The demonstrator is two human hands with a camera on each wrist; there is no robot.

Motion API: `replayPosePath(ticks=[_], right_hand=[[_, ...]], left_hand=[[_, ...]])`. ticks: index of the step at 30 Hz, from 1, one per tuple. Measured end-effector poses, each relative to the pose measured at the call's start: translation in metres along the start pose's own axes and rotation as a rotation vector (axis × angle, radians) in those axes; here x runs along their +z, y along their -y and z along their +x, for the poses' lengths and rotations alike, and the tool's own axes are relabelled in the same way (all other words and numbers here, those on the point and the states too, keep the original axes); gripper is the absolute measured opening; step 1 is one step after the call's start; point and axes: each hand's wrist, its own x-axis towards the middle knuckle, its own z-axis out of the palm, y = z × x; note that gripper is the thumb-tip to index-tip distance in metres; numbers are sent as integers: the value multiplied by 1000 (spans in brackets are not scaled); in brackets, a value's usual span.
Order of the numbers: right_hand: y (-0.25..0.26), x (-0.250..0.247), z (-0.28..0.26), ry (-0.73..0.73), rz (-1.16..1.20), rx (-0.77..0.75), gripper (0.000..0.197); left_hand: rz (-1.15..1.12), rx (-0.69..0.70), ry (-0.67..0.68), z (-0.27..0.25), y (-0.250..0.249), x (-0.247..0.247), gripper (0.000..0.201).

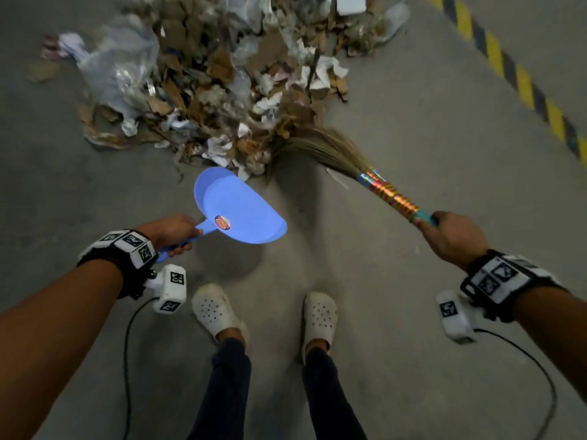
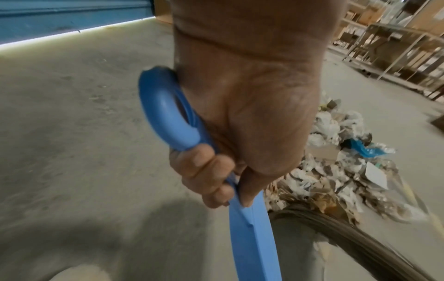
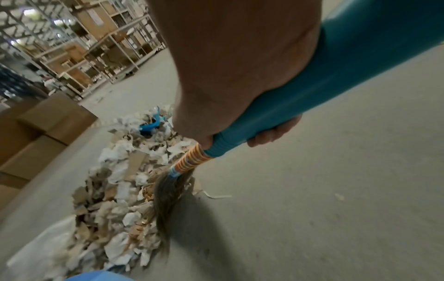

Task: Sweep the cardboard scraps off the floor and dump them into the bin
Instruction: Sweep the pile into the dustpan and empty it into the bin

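A big pile of cardboard scraps (image 1: 222, 74) mixed with white paper and clear plastic lies on the grey floor ahead of me. My left hand (image 1: 173, 231) grips the handle of a blue dustpan (image 1: 236, 214), held empty just above the floor at the pile's near edge. My right hand (image 1: 451, 236) grips the teal handle of a grass broom (image 1: 320, 147), whose bristles touch the pile's near right edge. The left wrist view shows my fingers (image 2: 206, 171) wrapped round the dustpan handle (image 2: 168, 117). In the right wrist view the broom bristles (image 3: 168, 201) lie against the scraps (image 3: 115, 190). No bin is in view.
My feet in white clogs (image 1: 216, 309) stand just behind the dustpan. A yellow-and-black floor stripe (image 1: 521, 77) runs at the right. Cardboard boxes (image 3: 36, 136) and metal shelving (image 3: 96, 47) stand beyond the pile. Cables hang from both wrist cameras.
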Motion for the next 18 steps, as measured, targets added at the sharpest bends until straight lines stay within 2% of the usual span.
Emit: replayPosePath(ticks=[5, 11, 15, 18], right_hand=[[9, -52, -19, -89, 67, 3, 46], [8, -92, -26, -188, 151, 54, 44], [16, -91, 6, -240, 221, 158, 55], [32, -84, 57, -230, 245, 195, 68]], left_hand=[[-9, 69, -78, -19, -55, -54, 21], [35, 141, -37, -10, -97, -142, 18], [143, 132, 28, 17, -111, -203, 18], [193, 125, 20, 45, -104, -227, 18]])
